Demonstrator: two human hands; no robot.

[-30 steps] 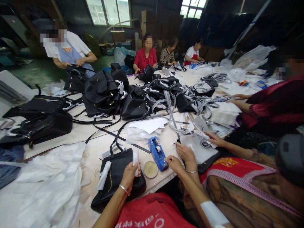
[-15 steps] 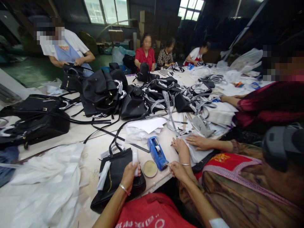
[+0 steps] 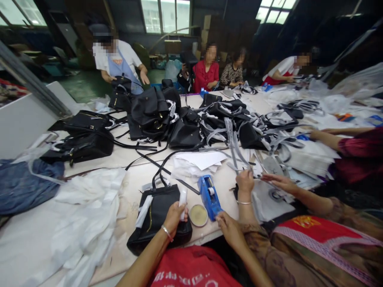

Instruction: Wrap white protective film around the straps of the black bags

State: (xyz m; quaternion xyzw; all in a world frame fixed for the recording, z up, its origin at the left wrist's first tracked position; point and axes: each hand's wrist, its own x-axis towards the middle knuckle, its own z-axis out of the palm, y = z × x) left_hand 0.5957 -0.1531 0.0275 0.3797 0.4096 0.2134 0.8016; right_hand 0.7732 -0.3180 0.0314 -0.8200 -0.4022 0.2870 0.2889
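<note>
A black handbag (image 3: 163,205) lies on the table in front of me, its handles toward the far side and a gold zip on its face. My left hand (image 3: 176,217) rests over its right side, fingers closed around a white wrapping strip (image 3: 183,197) that sticks up past the thumb. Another white strip (image 3: 144,211) lies on the bag's left side. My right hand (image 3: 229,225) is pinched at the near end of a blue tape dispenser (image 3: 209,195); what lies between the fingertips is too small to make out. A round, shallow tin (image 3: 198,215) stands between the bag and the dispenser.
White sheets (image 3: 199,161) lie beyond the dispenser. Black bags (image 3: 149,111) with loose straps are heaped across the middle. White wrapping material (image 3: 89,215) covers the left side. A co-worker's hands (image 3: 245,181) work close on my right; other people stand or sit around the table.
The view has turned left, so things appear further right. My right hand stays at the dispenser's near end, my left on the strip. The neighbouring co-worker's hands have lifted and spread from the white sheets.
</note>
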